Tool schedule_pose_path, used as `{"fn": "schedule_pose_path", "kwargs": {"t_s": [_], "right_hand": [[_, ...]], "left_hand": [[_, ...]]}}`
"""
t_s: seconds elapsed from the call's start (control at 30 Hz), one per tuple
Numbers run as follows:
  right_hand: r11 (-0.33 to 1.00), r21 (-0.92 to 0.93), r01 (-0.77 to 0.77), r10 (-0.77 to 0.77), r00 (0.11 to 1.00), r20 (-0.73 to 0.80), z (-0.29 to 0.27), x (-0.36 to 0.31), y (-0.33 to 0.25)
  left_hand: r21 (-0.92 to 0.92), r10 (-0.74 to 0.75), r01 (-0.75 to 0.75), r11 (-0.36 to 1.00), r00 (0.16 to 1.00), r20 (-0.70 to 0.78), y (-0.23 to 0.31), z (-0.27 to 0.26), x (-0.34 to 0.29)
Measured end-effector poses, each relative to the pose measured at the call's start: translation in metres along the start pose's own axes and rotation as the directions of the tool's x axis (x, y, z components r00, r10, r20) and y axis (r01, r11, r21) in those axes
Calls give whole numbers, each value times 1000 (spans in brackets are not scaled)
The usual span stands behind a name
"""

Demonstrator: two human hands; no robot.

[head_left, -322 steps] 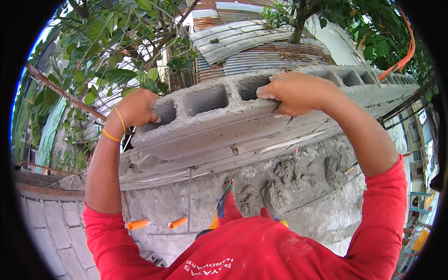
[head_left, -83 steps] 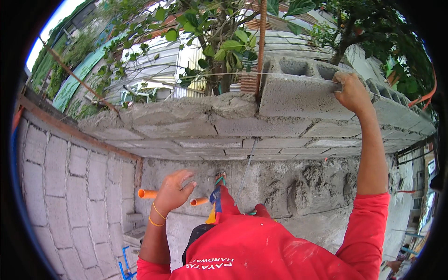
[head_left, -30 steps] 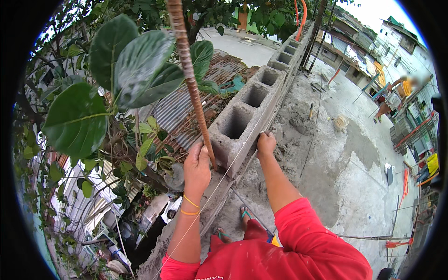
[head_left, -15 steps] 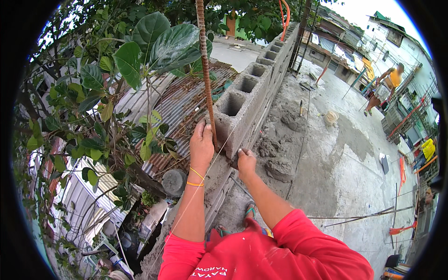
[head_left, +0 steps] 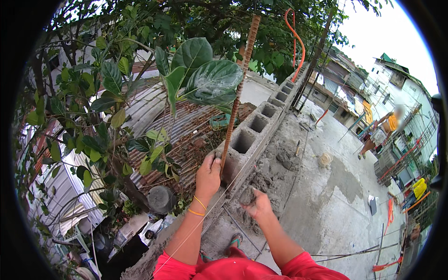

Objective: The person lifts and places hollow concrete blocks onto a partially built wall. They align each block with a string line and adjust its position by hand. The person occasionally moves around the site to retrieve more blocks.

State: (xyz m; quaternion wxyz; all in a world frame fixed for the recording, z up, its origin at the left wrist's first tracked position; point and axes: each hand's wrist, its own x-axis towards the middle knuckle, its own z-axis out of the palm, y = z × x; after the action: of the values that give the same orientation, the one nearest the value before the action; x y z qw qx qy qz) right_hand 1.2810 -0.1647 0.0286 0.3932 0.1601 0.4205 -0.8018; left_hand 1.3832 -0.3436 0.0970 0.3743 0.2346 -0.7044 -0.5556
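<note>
A grey concrete hollow block [head_left: 235, 156] forms the near end of a row on the wall, its square cells open upward. My left hand [head_left: 208, 176], with yellow bands at the wrist, grips this block's left near corner, fingers on its side and thumb by its end face. A rusty ribbed steel bar [head_left: 234, 105] rises past the thumb. Lower and to the right, my right hand [head_left: 260, 205] is closed around a grey lump of wet mortar [head_left: 247, 196], apart from the block. A thin string line [head_left: 205, 212] runs along the wall beneath my hands.
Leafy branches [head_left: 210, 81] hang left of the wall over rusty corrugated roofing [head_left: 182, 126]. Mortar heaps [head_left: 275, 179] lie right of the wall, with a pale bucket [head_left: 325, 159] beyond. Another person [head_left: 380, 133] stands at far right. Thin bars [head_left: 354, 251] cross the floor.
My right hand has come away from the block's near end, down and to the right, and now shows mortar in it. My left hand stays at the block's corner. The view has shifted.
</note>
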Motion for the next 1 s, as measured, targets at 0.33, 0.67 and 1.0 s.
{"fn": "schedule_pose_path", "kwargs": {"t_s": [0.33, 0.67, 1.0], "right_hand": [[461, -183, 868, -641, 469, 608, 203, -55, -273], [-670, -563, 484, -405, 398, 823, 191, 75, -262], [-344, -759, 553, -784, 275, 556, 113, 64, -284]], "left_hand": [[-97, 45, -48, 994, 998, -36, -1, 4, -9], [-18, 109, -109, 994, 994, 27, 13, -1, -12], [-63, 103, -97, 993, 990, 99, 6, -1, -9]]}}
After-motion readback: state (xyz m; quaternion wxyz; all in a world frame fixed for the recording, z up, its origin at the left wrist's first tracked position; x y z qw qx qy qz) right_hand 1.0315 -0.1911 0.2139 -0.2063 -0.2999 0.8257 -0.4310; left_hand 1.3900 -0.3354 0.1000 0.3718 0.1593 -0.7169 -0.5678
